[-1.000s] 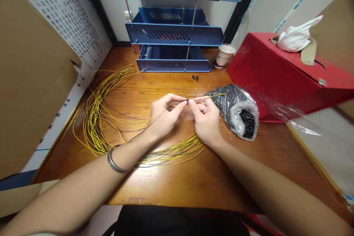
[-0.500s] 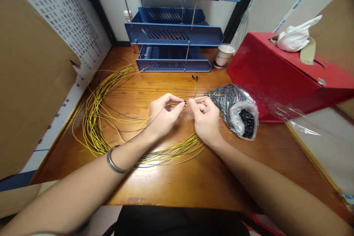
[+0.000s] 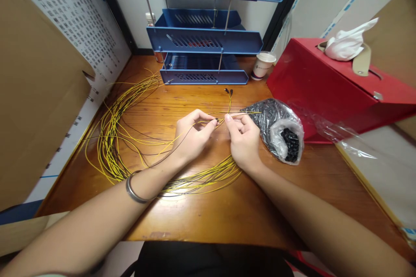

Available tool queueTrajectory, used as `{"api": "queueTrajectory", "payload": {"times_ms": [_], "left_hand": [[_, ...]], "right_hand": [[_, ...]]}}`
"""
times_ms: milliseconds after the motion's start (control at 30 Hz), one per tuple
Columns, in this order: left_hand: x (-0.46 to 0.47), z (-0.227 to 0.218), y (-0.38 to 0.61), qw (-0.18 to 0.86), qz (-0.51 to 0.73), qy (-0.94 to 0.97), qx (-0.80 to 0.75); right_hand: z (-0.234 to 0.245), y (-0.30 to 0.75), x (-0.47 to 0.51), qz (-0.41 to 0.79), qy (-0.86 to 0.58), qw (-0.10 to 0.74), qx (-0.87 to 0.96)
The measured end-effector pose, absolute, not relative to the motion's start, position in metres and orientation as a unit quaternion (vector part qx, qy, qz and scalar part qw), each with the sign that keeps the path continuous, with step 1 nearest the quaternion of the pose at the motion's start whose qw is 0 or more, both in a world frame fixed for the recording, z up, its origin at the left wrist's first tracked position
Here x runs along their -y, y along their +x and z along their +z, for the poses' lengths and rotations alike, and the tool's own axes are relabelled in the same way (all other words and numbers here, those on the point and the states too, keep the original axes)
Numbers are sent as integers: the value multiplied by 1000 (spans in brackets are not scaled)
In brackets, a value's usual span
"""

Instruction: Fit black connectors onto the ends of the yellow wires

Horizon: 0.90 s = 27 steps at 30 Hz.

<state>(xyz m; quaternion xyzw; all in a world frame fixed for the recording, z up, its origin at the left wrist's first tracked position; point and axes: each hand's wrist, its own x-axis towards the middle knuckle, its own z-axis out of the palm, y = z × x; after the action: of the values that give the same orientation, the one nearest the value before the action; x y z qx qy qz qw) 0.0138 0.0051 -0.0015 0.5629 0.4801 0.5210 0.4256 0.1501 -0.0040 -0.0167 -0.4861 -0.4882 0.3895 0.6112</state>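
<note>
At the middle of the table, my left hand (image 3: pixel 193 134) pinches a small black plastic piece (image 3: pixel 217 120) with thin wires running through or beside it. My right hand (image 3: pixel 243 138) is closed just to the right, thumb and fingertips pinching thin yellow and dark wires whose ends (image 3: pixel 255 112) stick out past the fingers. A large loose coil of yellow and dark wire (image 3: pixel 110 138) lies to the left and curves beneath both forearms. Beyond my right hand, yellow wires with black tips (image 3: pixel 229 91) rest on the wood.
A clear plastic bag of small black pieces (image 3: pixel 269 117) lies right of my right hand. Behind stand blue stacked trays (image 3: pixel 204 77) and a paper cup (image 3: pixel 262 66). A red box (image 3: pixel 302 86) with a white tissue (image 3: pixel 346 41) is at the right; cardboard (image 3: pixel 39 95) is at the left.
My right hand has shifted slightly right, widening the gap between the hands, with wire showing across it. My left hand stays where it was.
</note>
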Motion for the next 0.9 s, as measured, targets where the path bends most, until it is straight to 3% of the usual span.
{"api": "queueTrajectory", "payload": {"times_ms": [767,900], "left_hand": [[-5,-4,12,395,519,594,-471],[-5,-3,12,399,526,580,-478]], "right_hand": [[-16,149,5,389,-479,588,523],[-18,150,5,388,-475,614,498]]}}
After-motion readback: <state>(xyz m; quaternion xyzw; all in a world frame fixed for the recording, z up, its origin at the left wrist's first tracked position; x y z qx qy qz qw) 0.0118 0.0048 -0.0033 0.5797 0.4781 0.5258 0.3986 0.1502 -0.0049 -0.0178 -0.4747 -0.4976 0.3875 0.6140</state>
